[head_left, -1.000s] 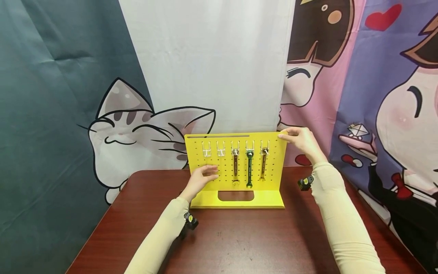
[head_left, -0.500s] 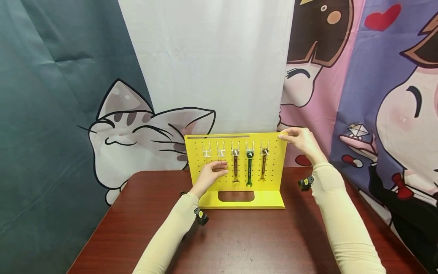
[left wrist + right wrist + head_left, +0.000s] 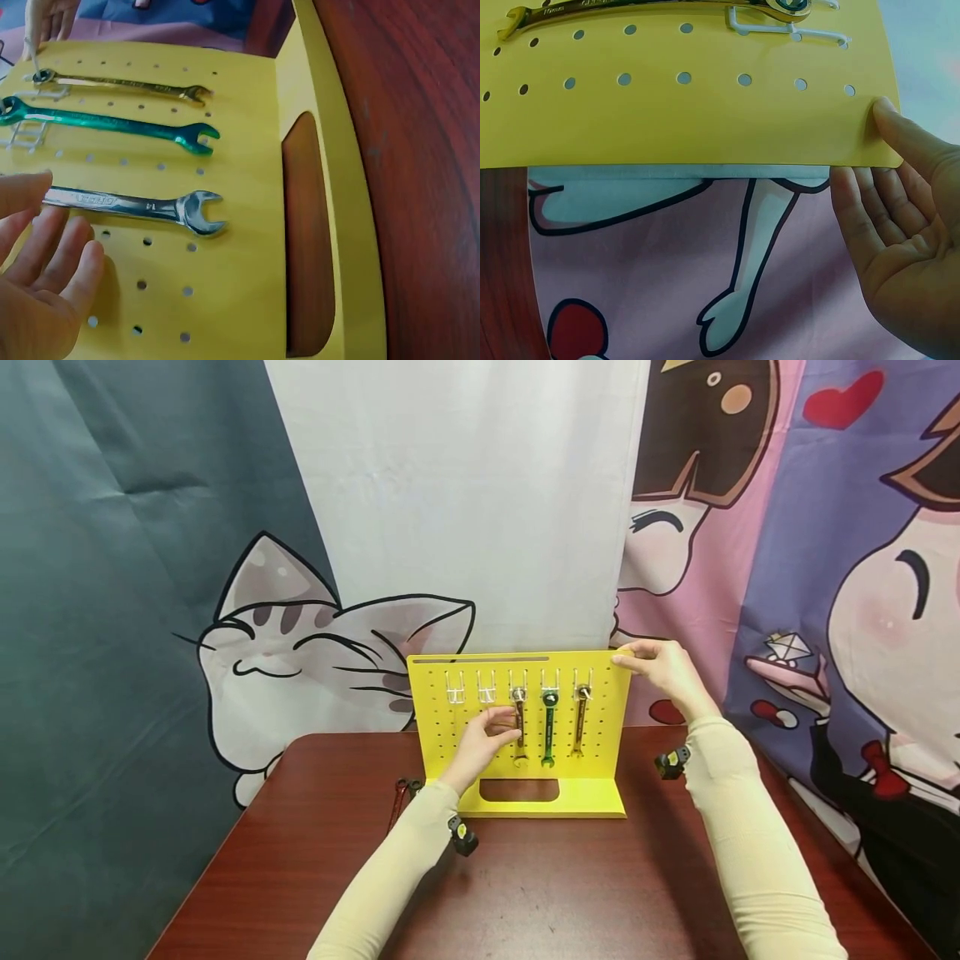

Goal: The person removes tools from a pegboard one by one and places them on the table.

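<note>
A yellow pegboard (image 3: 467, 743) stands on the table, with three combination wrenches hanging from its wire hooks. My left hand (image 3: 45, 277) is at the silver wrench (image 3: 135, 202), its thumb and fingers apart on either side of the handle. Whether they touch it cannot be told. Beside this hangs a green wrench (image 3: 112, 121), then a gold wrench (image 3: 127, 85). My right hand (image 3: 900, 225) pinches the board's upper right corner, thumb in front and fingers behind. In the head view, the left hand (image 3: 483, 745) covers part of the board's lower left.
Two wire hooks (image 3: 455, 687) on the board's left hold no wrench. A red wrench (image 3: 397, 802) and a darker tool (image 3: 413, 787) lie on the brown table (image 3: 322, 827), partly behind my left forearm. A printed curtain (image 3: 480, 510) hangs behind.
My left hand has moved right across the board to the silver wrench, uncovering the red wrench on the table. The right hand stays on the corner.
</note>
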Motion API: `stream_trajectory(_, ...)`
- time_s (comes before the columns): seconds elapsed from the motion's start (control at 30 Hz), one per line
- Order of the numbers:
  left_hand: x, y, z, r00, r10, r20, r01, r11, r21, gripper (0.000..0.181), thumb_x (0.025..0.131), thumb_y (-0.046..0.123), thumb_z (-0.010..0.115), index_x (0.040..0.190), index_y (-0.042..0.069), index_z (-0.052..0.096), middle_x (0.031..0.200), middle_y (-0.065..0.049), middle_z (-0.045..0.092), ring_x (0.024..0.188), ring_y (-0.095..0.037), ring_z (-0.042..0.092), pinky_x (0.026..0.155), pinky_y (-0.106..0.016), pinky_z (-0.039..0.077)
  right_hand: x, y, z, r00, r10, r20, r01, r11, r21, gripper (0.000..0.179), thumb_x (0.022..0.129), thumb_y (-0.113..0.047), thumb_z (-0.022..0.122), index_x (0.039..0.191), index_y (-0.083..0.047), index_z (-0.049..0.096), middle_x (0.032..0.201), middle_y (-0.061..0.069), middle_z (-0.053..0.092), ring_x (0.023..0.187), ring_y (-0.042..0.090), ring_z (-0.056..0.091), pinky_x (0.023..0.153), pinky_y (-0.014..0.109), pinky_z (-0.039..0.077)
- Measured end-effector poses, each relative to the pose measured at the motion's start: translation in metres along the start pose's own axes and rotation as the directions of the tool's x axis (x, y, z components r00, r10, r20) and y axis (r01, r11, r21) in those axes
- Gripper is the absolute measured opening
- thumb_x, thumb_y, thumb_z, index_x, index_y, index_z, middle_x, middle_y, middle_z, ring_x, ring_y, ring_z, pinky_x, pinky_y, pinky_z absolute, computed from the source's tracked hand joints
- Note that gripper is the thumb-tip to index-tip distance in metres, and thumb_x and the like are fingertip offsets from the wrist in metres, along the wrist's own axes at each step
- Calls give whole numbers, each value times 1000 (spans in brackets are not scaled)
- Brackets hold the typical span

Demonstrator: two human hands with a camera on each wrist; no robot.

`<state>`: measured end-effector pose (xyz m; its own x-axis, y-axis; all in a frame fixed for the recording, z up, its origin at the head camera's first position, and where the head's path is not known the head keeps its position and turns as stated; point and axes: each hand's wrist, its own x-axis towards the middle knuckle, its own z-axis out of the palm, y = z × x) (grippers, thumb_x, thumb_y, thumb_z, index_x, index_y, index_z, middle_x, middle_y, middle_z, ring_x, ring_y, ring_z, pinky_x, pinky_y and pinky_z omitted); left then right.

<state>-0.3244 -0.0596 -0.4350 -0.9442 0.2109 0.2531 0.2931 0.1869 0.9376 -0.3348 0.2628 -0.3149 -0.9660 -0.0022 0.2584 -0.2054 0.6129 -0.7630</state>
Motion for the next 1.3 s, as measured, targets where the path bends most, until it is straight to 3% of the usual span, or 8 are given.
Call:
stream_trajectory(0.43, -1, 2, 21, 999, 20, -48, -20, 1000, 8, 33, 94, 19, 74, 121, 3, 65, 108, -10, 67, 102, -25, 65, 83, -35, 55, 0, 1, 1, 1000, 10, 9, -10, 1000, 14, 55, 89, -53, 73, 121, -9, 69, 121, 16, 68, 108, 34, 62, 102, 54, 43)
stream_trajectory(0.73, 0, -1, 21, 998, -17, -63, 8, 990, -144, 28, 96, 13, 70, 117, -4, 61, 107, -16, 65, 94, -22, 65, 87, -45, 59, -1, -1, -1, 1000, 5, 11, -5, 1000, 13, 54, 90, -51, 73, 121, -8, 70, 119, 16, 68, 105, 32, 62, 100, 52, 45)
stream_trajectory(0.93, 1, -1, 19, 998, -20, -67, 10, 989, -145, 24, 96, 14, 71, 114, 0, 62, 104, -11, 66, 92, -19, 65, 82, -36, 60, 0, 1, 0, 1000, 3, 3, -3, 1000, 8, 52, 89, -51, 73, 120, -9, 70, 117, 15, 70, 104, 30, 63, 100, 52, 45)
stream_trajectory(1.3, -1, 2, 16, 997, 5, -83, -18, 988, -154, 24, 94, 13, 72, 113, 1, 64, 103, -9, 66, 89, -16, 65, 80, -35, 61, -1, 0, 0, 1000, -21, -21, 21, 1000, -22, 48, 91, -48, 74, 118, -9, 72, 110, 13, 72, 97, 27, 65, 91, 44, 47)
